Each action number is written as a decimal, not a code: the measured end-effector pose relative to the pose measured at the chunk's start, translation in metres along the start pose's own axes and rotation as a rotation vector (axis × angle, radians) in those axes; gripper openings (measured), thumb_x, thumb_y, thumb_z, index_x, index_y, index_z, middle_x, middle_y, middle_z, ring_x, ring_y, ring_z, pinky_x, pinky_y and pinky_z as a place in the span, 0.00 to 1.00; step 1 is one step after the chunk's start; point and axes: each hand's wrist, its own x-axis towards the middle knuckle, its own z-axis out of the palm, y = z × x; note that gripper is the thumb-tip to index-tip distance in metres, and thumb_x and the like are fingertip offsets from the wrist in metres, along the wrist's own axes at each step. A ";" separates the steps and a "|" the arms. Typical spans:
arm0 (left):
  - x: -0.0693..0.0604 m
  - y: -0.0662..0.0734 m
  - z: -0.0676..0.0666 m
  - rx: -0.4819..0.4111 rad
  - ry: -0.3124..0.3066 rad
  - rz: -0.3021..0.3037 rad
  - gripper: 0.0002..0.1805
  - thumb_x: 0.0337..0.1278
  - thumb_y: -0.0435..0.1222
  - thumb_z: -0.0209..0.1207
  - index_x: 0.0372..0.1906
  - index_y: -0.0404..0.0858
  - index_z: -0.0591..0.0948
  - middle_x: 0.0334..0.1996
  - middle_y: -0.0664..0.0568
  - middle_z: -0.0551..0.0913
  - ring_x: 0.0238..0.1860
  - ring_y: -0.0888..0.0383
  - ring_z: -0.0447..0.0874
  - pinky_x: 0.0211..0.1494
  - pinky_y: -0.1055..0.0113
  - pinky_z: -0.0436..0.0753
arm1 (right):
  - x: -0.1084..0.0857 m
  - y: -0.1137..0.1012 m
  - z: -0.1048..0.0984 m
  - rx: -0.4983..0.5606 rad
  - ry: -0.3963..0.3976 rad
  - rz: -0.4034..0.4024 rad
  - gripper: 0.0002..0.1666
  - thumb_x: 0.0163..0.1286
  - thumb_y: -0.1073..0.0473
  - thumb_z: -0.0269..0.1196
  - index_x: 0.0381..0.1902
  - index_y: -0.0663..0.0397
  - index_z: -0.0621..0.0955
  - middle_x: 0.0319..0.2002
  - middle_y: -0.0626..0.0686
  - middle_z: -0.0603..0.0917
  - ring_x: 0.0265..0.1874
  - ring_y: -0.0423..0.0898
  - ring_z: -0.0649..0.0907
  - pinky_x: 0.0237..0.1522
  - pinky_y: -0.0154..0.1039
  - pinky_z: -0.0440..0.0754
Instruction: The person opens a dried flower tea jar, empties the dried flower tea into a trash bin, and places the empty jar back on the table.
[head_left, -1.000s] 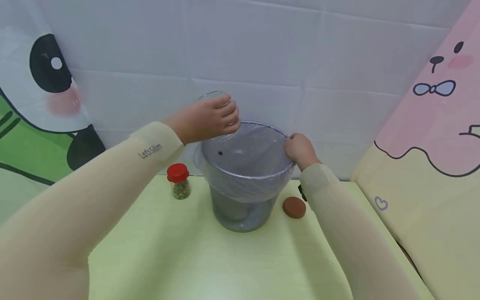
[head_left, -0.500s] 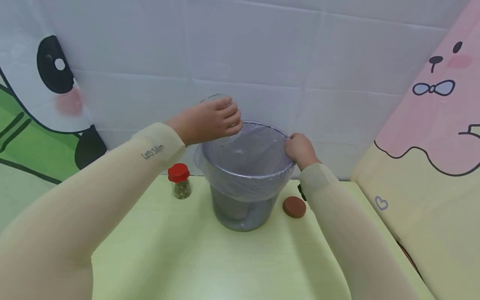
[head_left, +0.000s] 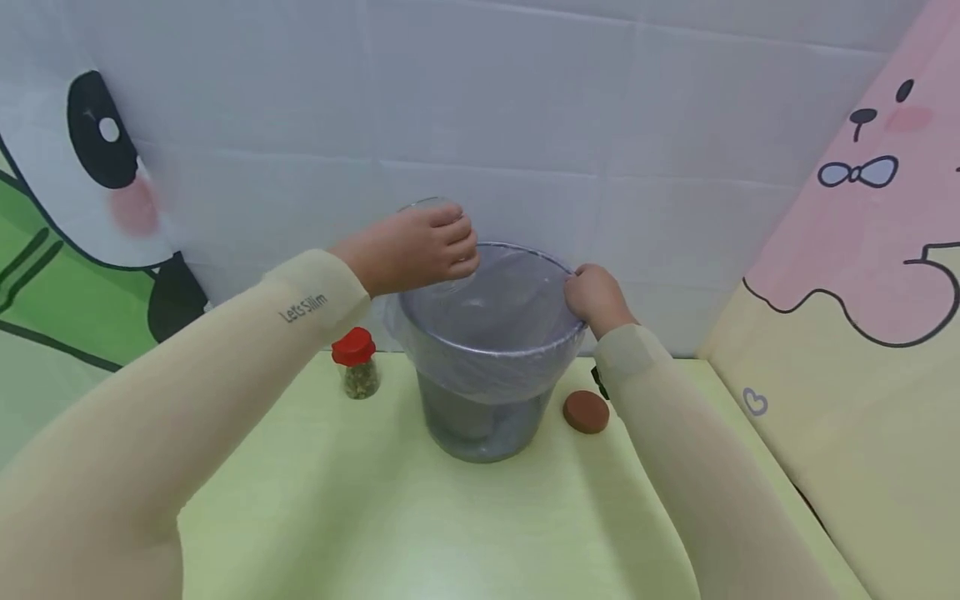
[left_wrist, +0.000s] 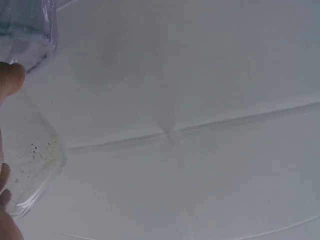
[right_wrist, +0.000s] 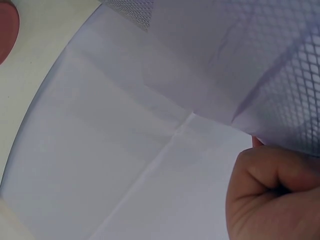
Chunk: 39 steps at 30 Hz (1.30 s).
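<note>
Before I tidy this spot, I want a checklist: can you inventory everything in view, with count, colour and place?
Wire-mesh bin: 1, grey, mid-table
Translucent plastic bag: 1, pale purple, lining the bin, folded over its rim
Clear container with specks inside: 1, colourless, in the left grip
Small clear red-lidded jar: 1, brownish-green contents, table, left of bin
Flat round disc: 1, reddish-brown, table, right of bin
Table: 1, pale yellow-green, below
Sheet: 1, white, behind
Left cartoon print: 1, white, green and black
Right cartoon print: 1, pink
Sleeves: 2, cream, both arms
Left grip: 1, bare, by bin's left rim
Right grip: 1, bare, on bin's right rim
</note>
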 end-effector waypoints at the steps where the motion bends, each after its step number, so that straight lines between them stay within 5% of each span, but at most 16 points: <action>1: -0.001 0.002 0.001 0.009 -0.012 0.029 0.33 0.57 0.33 0.67 0.68 0.38 0.69 0.58 0.42 0.77 0.58 0.43 0.73 0.64 0.54 0.68 | 0.000 -0.001 0.000 0.003 -0.003 -0.001 0.29 0.83 0.54 0.41 0.70 0.68 0.71 0.66 0.66 0.75 0.62 0.62 0.76 0.64 0.57 0.74; 13: -0.008 -0.008 0.004 -0.048 -0.011 -0.048 0.34 0.57 0.32 0.69 0.68 0.38 0.69 0.58 0.41 0.78 0.59 0.42 0.73 0.67 0.53 0.68 | 0.001 -0.004 -0.001 -0.006 0.001 -0.006 0.29 0.82 0.54 0.41 0.68 0.68 0.72 0.65 0.66 0.76 0.61 0.61 0.77 0.64 0.56 0.74; 26: -0.024 0.003 0.014 -0.147 0.052 -0.160 0.34 0.53 0.30 0.71 0.66 0.36 0.71 0.56 0.39 0.78 0.59 0.41 0.74 0.70 0.52 0.68 | 0.005 -0.002 -0.002 -0.017 -0.003 0.003 0.30 0.83 0.54 0.40 0.72 0.67 0.69 0.68 0.66 0.73 0.65 0.62 0.75 0.65 0.57 0.73; 30: -0.030 0.006 0.019 -0.235 0.070 -0.213 0.32 0.53 0.28 0.71 0.64 0.35 0.72 0.55 0.38 0.79 0.59 0.41 0.75 0.71 0.51 0.68 | 0.003 -0.001 -0.002 -0.014 0.001 0.001 0.30 0.82 0.54 0.40 0.71 0.67 0.71 0.67 0.66 0.74 0.63 0.62 0.76 0.64 0.57 0.74; 39: -0.049 0.007 0.019 -0.561 0.021 -0.444 0.50 0.36 0.42 0.84 0.65 0.32 0.69 0.59 0.35 0.76 0.63 0.37 0.72 0.72 0.47 0.66 | 0.001 0.000 -0.005 -0.004 0.008 -0.004 0.30 0.83 0.54 0.41 0.71 0.69 0.70 0.67 0.66 0.74 0.63 0.63 0.76 0.65 0.57 0.74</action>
